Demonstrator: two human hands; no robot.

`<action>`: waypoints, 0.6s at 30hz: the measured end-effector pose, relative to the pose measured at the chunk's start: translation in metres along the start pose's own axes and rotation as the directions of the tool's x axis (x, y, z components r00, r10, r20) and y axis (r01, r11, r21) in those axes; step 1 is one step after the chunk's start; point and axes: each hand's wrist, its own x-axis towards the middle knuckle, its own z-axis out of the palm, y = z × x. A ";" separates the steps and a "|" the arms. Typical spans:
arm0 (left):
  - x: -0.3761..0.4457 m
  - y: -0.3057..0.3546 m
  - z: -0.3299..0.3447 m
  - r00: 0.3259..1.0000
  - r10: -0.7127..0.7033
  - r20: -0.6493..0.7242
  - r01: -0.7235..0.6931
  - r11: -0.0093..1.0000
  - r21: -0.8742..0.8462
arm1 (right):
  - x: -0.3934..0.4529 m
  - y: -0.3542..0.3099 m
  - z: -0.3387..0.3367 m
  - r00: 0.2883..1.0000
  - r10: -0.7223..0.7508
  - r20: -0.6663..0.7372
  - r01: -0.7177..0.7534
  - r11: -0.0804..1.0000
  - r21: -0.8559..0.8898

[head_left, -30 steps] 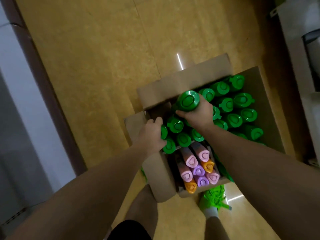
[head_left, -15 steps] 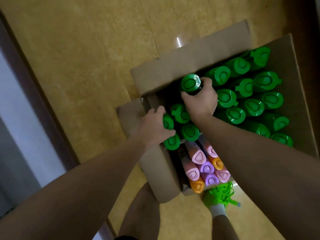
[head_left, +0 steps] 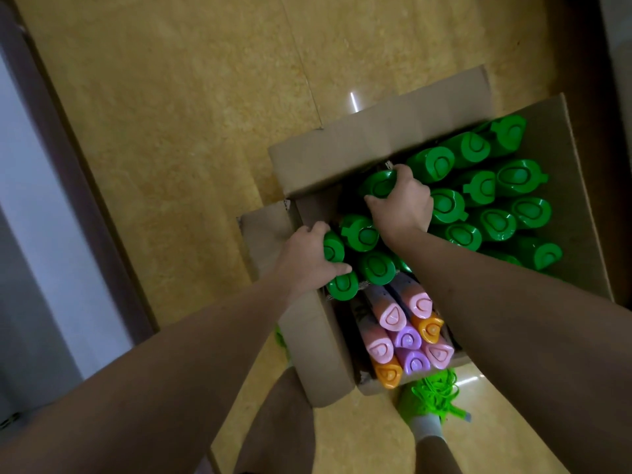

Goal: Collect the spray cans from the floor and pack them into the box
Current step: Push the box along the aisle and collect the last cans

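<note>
An open cardboard box (head_left: 376, 145) on the floor holds several upright spray cans: green-capped ones (head_left: 496, 224) fill most of it, pink, purple and orange ones (head_left: 407, 336) stand at the near end. My right hand (head_left: 402, 206) grips the cap of a green can (head_left: 378, 184) at the box's far left corner, sunk level with its neighbours. My left hand (head_left: 306, 260) grips a green can (head_left: 332, 249) against the left wall of the box.
Yellow floor (head_left: 188, 131) surrounds the box. A dark baseboard and pale wall (head_left: 41, 200) run along the left. My foot in a bright green shoe (head_left: 432, 395) stands against the box's near end. Box flaps (head_left: 266, 230) stick out on the left.
My right hand has pushed its green can down from above the others into the far left corner of the box. My left hand stayed on the can at the left wall.
</note>
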 end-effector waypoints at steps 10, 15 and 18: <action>-0.027 0.024 -0.025 0.998 -0.069 -0.012 0.069 0.997 -0.039 | -0.035 -0.023 -0.040 0.982 -0.169 0.083 0.181 0.967 -0.179; -0.068 0.069 -0.081 0.988 -0.049 -0.147 0.046 0.999 -0.024 | -0.072 -0.042 -0.113 0.934 -0.301 0.193 0.341 0.910 -0.234; -0.107 0.106 -0.120 0.968 -0.044 -0.246 0.051 0.998 0.025 | -0.103 -0.054 -0.168 0.899 -0.386 0.207 0.432 0.860 -0.273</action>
